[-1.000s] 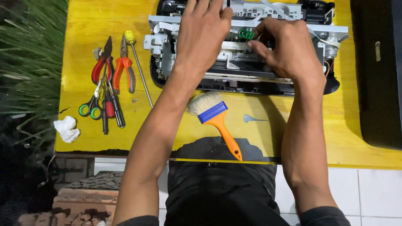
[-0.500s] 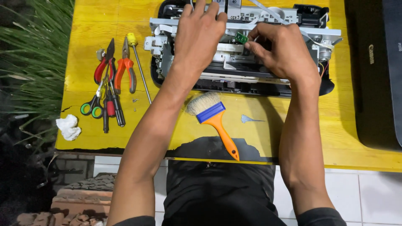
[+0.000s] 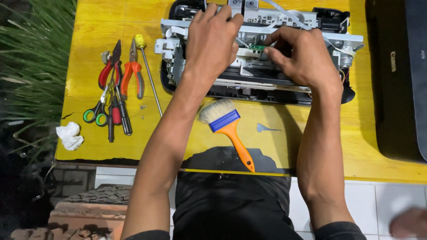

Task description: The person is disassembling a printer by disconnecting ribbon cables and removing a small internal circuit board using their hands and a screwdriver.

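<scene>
Two bare hands are working inside an opened printer chassis on a yellow wooden table.

The left hand (image 3: pixel 213 42) is lying palm-down on the grey-and-white metal and plastic printer mechanism (image 3: pixel 253 75), which is sitting at the far edge of the yellow wooden tabletop (image 3: pixel 106 18); its fingers are curling over the top rail, but I cannot tell whether they are actually clamping it. The right hand (image 3: pixel 302 58) is pinching with thumb and forefinger nearly closed at a small green circuit board (image 3: pixel 257 47) in the middle of the frame. The mechanism is looking stiff and fairly heavy, yet fragile around its thin white ribbon cables and plastic clips; the metal rails are seeming the safest hold. A blue-and-orange bristle brush (image 3: pixel 227 126) is lying just in front.
</scene>
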